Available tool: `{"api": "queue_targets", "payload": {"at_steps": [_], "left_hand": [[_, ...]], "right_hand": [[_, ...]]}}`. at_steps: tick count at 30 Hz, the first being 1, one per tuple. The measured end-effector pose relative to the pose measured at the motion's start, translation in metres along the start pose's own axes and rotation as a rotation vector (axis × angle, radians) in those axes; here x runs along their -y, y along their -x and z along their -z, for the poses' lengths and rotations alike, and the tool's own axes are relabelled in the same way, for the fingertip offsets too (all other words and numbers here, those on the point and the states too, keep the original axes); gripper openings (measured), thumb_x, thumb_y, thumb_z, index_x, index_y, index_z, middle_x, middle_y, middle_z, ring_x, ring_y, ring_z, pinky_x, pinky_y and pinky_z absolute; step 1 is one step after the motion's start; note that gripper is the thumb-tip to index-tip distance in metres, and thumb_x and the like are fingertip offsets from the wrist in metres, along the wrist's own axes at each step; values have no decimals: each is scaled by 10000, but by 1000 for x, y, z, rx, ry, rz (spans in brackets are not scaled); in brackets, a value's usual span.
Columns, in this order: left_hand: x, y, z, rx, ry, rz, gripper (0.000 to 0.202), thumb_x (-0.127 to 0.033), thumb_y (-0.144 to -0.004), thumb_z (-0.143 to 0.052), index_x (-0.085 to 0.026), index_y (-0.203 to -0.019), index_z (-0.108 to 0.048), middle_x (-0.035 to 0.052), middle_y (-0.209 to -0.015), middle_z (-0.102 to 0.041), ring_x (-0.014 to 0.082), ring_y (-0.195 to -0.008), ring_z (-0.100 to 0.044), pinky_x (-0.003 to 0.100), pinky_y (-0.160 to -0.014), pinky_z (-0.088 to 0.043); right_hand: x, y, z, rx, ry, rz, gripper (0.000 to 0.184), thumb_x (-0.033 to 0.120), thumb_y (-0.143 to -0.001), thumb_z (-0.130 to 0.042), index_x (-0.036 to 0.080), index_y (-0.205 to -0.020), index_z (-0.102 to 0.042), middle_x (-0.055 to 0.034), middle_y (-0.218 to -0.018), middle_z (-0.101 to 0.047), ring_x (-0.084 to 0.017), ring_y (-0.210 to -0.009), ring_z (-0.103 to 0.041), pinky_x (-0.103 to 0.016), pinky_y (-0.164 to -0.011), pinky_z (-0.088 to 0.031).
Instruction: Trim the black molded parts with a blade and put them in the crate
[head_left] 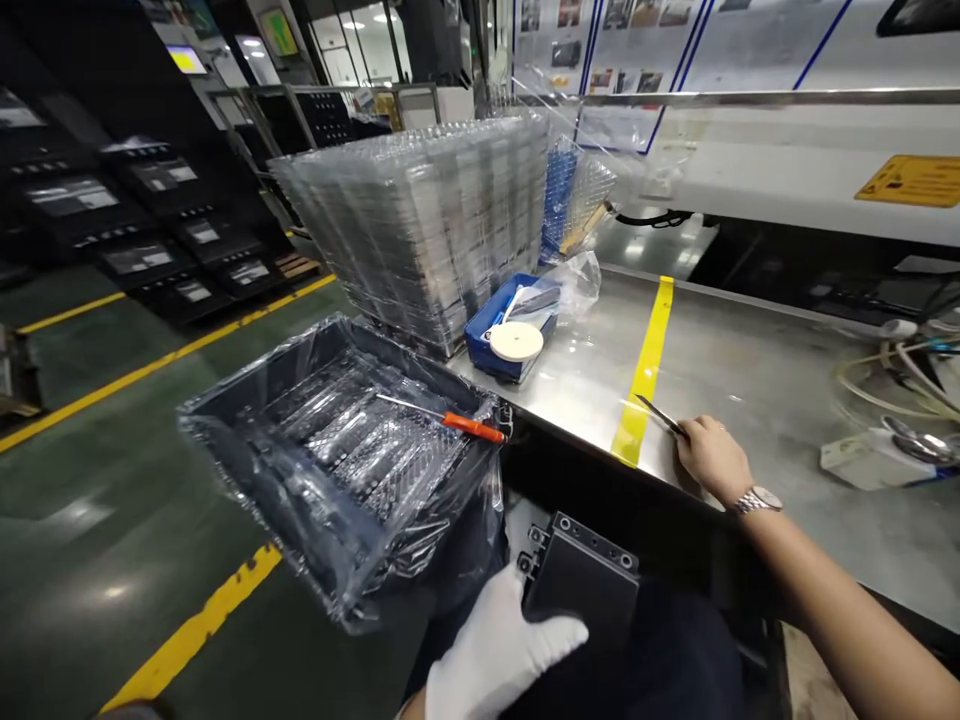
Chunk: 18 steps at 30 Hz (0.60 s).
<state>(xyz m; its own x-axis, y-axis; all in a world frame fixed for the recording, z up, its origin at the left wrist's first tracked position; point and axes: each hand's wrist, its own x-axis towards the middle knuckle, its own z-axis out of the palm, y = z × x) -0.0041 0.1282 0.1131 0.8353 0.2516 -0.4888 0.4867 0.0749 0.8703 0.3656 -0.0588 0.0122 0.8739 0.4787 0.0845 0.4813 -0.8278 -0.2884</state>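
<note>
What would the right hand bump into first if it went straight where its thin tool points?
The right hand would probably cross the flat yellow tape, then bump the blue bin; depth is unclear.

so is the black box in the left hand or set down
In hand: the gloved left hand grips the black box, thumb lying over it. Whether anything beneath also supports it, I cannot tell.

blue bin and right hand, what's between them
The head view shows metal bench, a yellow stripe and the thin tool in the right hand.
</note>
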Motion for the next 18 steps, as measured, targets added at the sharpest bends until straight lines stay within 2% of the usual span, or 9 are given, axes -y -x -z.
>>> {"api": "queue_targets", "payload": {"at_steps": [2, 5, 7, 9, 12, 15, 18], "left_hand": [[4, -2, -2, -5, 9, -36, 458, -263, -817, -759, -314, -1271, -722, -29, -1350, -687, 228, -1265, -624, 340, -1141, -444], [7, -2, -6, -14, 0, -34, 455, -281, -815, -771, -327, -1265, -720, -49, -1288, -709, 211, -1197, -654, 327, -1086, -489], [7, 0, -10, -2, -14, -15, 460, -303, -808, -783, -327, -1262, -709, -56, -1226, -727, 209, -1156, -672, 324, -1047, -516], [6, 1, -15, 14, -15, -9, 450, -299, -803, -785, -311, -1244, -699, -51, -1172, -745, 213, -1122, -691, 317, -1009, -535], [5, 1, -25, 21, -34, -12, 421, -285, -804, -775, -275, -1218, -695, -34, -1156, -757, 226, -1118, -700, 315, -996, -541], [4, 0, -39, 37, -28, -42, 399, -254, -817, -760, -254, -1212, -707, -26, -1172, -751, 228, -1133, -693, 312, -1000, -542], [5, 1, -53, 75, 42, -83, 442, -206, -839, -740, -224, -1276, -673, 9, -1234, -733, 236, -1170, -678, 327, -1043, -527]], "right_hand": [[-8, 13, 3, 14, -88, -57, 192, 323, -984, -638, 142, -1048, -655, -78, -1084, -646, -218, -1034, -618, -442, -964, -509], [-15, 51, 12, 58, -313, -156, 284, 418, -956, -618, 149, -1047, -605, -69, -955, -659, -198, -864, -640, -398, -839, -533], [-14, 88, 20, 120, -522, -192, 439, 569, -925, -570, 156, -1075, -561, -89, -905, -683, -195, -750, -648, -360, -707, -538], [-8, 130, 26, 182, -726, -205, 593, 716, -870, -545, 174, -1109, -521, -118, -943, -701, -184, -671, -629, -321, -574, -506], [3, 188, 31, 231, -929, -262, 728, 775, -846, -587, 186, -1261, -481, -67, -881, -680, -134, -548, -533, -269, -471, -416], [10, 234, 30, 242, -1040, -353, 743, 779, -872, -589, 183, -1303, -486, -1, -731, -607, -112, -498, -489, -239, -462, -378], [11, 269, 25, 248, -1115, -421, 659, 784, -875, -593, 182, -1141, -550, 6, -680, -580, -111, -471, -489, -233, -443, -361]]}}
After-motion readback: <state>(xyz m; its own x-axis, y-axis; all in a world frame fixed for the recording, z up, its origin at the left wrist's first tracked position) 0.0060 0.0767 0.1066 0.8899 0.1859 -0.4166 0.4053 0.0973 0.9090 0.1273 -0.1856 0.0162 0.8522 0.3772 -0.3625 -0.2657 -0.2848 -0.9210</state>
